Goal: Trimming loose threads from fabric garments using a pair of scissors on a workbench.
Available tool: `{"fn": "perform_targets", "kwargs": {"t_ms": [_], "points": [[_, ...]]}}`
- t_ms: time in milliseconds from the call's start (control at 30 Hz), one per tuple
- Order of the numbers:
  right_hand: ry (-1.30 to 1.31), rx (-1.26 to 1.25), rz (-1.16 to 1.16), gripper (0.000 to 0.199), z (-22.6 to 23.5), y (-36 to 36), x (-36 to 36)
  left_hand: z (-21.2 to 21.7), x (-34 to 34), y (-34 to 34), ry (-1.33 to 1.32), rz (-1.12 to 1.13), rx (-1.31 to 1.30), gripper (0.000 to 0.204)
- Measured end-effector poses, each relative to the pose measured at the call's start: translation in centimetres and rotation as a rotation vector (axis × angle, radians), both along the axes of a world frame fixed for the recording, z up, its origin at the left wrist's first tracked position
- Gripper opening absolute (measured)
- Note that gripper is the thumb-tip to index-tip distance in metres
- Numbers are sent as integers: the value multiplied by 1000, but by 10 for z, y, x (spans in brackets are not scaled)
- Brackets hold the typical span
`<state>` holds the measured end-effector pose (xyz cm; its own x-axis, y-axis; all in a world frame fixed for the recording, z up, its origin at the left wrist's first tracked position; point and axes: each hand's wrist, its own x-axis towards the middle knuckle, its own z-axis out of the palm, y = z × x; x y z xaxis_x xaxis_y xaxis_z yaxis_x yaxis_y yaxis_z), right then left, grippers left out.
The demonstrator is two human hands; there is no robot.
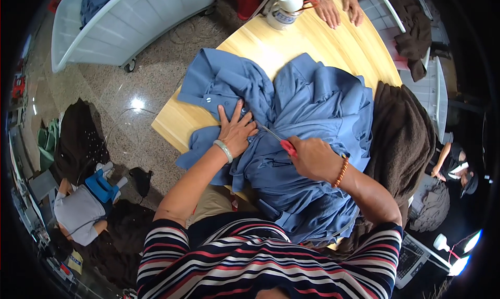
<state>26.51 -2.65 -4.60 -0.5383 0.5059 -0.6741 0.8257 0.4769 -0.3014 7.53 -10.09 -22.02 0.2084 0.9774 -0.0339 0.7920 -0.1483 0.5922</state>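
Note:
A blue collared shirt (312,106) lies crumpled on a light wooden table (323,39). My left hand (235,128) presses flat on the shirt near its buttoned placket, fingers spread, with a pale bangle on the wrist. My right hand (311,156) grips small scissors with red handles (281,142); their metal blades point left toward my left hand and touch the fabric. A beaded bracelet sits on my right wrist.
A brown garment (403,137) hangs over the table's right side. Across the table another person's hands (339,7) rest beside a white jar (284,7). A white cart (125,23) holding blue cloth stands at the upper left. Someone sits on the floor at the lower left (78,210).

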Motion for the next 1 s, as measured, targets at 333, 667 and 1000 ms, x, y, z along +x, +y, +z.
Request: {"fn": "perform_targets", "kwargs": {"t_ms": [333,667,1000], "points": [[-79,-162,18,26,-4,8,-26,-8,-11,2,68,-74,-78,12],[357,29,-175,33,-3,-56,41,0,-33,-27,-164,24,-57,59],[415,64,-477,46,17,-92,102,29,-61,36,276,-83,3,122]]}}
